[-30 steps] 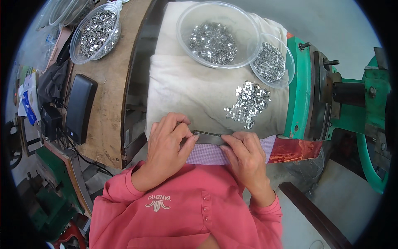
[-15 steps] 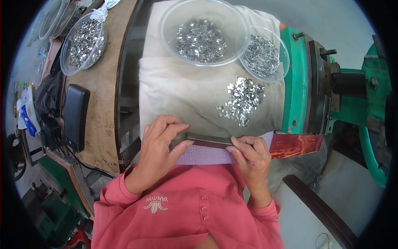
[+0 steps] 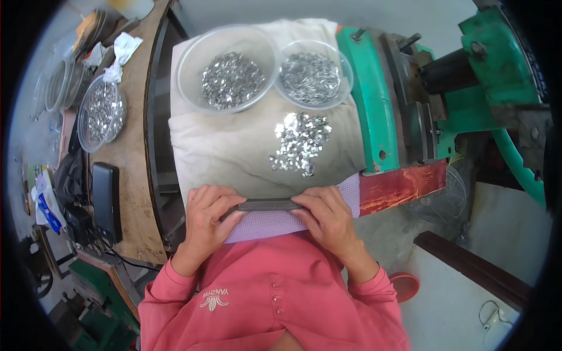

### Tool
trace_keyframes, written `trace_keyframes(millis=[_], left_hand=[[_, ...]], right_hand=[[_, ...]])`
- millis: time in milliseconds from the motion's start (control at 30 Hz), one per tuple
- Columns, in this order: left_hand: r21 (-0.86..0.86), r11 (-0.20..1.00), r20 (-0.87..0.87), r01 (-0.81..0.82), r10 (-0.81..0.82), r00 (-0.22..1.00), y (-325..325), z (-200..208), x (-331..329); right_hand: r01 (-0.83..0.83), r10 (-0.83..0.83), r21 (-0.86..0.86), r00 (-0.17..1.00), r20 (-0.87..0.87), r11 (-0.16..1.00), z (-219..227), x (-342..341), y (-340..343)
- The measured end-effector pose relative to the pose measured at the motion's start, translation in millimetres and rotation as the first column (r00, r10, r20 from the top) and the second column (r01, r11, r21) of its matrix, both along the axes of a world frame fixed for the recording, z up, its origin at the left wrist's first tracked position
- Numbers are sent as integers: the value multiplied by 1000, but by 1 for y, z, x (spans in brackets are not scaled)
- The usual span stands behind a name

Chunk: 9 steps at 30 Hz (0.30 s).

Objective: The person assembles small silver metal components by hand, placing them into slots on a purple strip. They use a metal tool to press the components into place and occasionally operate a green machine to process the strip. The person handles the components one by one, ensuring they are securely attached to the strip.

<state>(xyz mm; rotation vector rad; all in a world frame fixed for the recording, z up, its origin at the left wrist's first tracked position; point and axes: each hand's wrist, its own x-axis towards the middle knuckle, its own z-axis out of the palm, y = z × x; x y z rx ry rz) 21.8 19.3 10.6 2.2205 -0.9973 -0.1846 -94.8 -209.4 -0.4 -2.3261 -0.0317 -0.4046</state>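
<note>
A narrow dark grey metal bar (image 3: 268,205) lies level across the near edge of the cloth (image 3: 234,158). My left hand (image 3: 209,217) is closed on its left end, thumb below and fingers above. The right end sits between the thumb and fingers of my right hand (image 3: 329,217). Just beyond the bar, a loose heap of small shiny metal pieces (image 3: 301,140) is spread on the cloth. Under the bar, a purple checked cloth (image 3: 272,225) shows against my pink top.
Behind the heap stand a large clear tub (image 3: 186,70) and a smaller clear bowl (image 3: 348,79), both holding small metal parts. A green machine (image 3: 366,105) borders the right side. On the wooden table (image 3: 137,193) at left are another bowl of parts (image 3: 102,114) and a black case (image 3: 106,202).
My left hand, apart from the bar's left end before, has closed on it. My right hand keeps its hold. The whole view has shifted, so the tubs and heap appear further left.
</note>
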Motion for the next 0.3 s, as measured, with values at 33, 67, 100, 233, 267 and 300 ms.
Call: trace_keyframes(millis=[33, 67, 100, 233, 267, 300], left_hand=[[12, 1000, -12, 9, -8, 1000, 0, 1, 2], [15, 1000, -6, 15, -15, 1000, -1, 2, 3], [18, 1000, 0, 24, -24, 1000, -2, 4, 4], [50, 995, 51, 89, -91, 995, -9, 14, 7], [44, 992, 56, 116, -118, 991, -9, 18, 8], [76, 989, 40, 127, -130, 991, -12, 28, 8]], right_hand=[[3, -3, 11, 1000, 6, 1000, -1, 0, 0], [3, -3, 18, 1000, 17, 1000, -3, -1, 0], [4, -5, 24, 1000, 28, 1000, -4, -2, -1], [3, -6, 34, 997, 81, 999, -1, -9, -10], [21, -24, 29, 994, 109, 999, 3, -11, -15], [40, -43, 21, 989, 138, 999, 9, -15, -18]])
